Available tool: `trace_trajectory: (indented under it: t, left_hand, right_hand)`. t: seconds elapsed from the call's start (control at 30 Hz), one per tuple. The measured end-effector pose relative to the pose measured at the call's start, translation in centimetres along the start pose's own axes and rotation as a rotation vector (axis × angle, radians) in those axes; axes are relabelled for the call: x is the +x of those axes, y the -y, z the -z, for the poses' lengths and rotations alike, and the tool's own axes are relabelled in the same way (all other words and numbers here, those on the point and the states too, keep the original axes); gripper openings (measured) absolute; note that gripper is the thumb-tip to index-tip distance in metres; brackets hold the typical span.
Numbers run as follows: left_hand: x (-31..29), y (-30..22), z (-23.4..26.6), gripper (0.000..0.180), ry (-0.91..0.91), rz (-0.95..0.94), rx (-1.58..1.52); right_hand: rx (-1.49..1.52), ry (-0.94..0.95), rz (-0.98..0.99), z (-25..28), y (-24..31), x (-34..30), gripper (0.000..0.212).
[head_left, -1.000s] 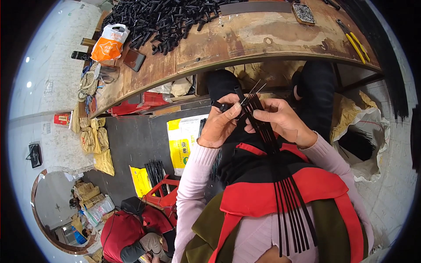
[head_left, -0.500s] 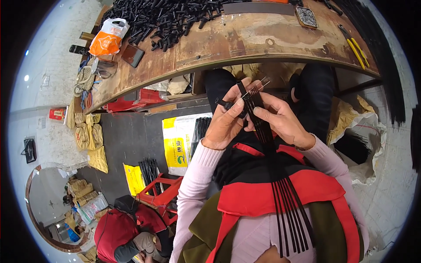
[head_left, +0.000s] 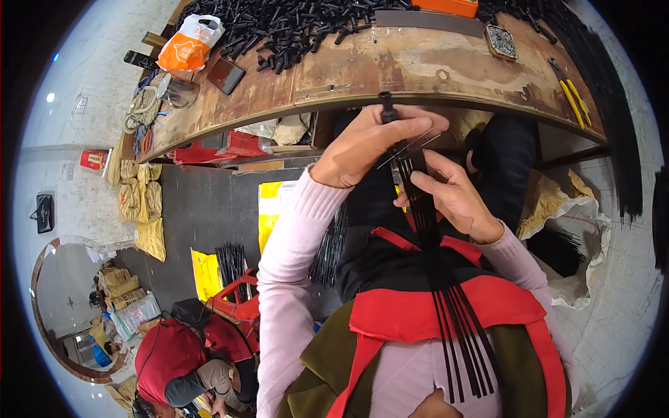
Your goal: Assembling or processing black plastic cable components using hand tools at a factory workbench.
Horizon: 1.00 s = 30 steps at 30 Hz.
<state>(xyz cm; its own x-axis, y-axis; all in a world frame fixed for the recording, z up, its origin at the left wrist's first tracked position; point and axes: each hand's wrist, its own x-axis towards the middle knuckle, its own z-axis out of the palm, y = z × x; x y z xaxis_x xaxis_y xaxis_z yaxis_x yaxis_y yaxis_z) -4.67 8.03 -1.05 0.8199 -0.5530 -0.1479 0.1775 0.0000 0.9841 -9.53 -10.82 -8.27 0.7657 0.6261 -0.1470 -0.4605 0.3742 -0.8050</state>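
Note:
My left hand (head_left: 373, 143) is closed around a black plastic tube-shaped piece (head_left: 387, 104), whose knobbed end sticks up past the fingers. Thin metal wire (head_left: 391, 159) crosses below its fingertips at the top of a bundle of slim black rods (head_left: 420, 209). Beneath it, my right hand (head_left: 451, 198) grips that bundle between thumb and fingers. The rods look like umbrella ribs; they hang down over the red and black apron (head_left: 446, 306) and fan out at their lower ends. The exact contact between piece and bundle is hidden by the left fingers.
A wooden table (head_left: 320, 87) carries a heap of black plastic pieces (head_left: 279, 31), a tin of small metal bits (head_left: 500, 43), yellow-handled pliers (head_left: 573, 94) and a phone (head_left: 226, 75). An open sack (head_left: 589, 244) stands right. A person (head_left: 188, 359) in red works lower left.
My left hand has risen and turned over the top of the bundle, and the black piece now points upward. My right hand stays on the rods. The view has shifted slightly.

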Motion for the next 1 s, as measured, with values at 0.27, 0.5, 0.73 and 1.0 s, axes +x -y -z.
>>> trace_trajectory:
  t: [0.27, 0.5, 0.73, 1.0]
  left_hand:
    - [-2.4, 4.6, 0.7, 0.067, -0.247, -0.130, -0.464]
    - [-2.0, 3.8, 0.3, 0.042, -0.465, -0.112, -0.231]
    - [-1.9, 3.8, -0.5, 0.044, -0.459, -0.110, -0.332]
    - [-2.2, 2.8, -0.8, 0.035, -0.430, -0.081, -0.375]
  right_hand:
    - [-0.009, -0.035, -0.020, -0.2, 0.4, 0.4, 0.037]
    - [-0.027, -0.065, -0.035, -0.5, 0.6, 0.6, 0.038]
    - [-0.024, -0.056, -0.050, -0.5, 0.5, 0.7, 0.037]
    - [-0.017, -0.067, -0.031, -0.4, 0.4, 0.8, 0.037]
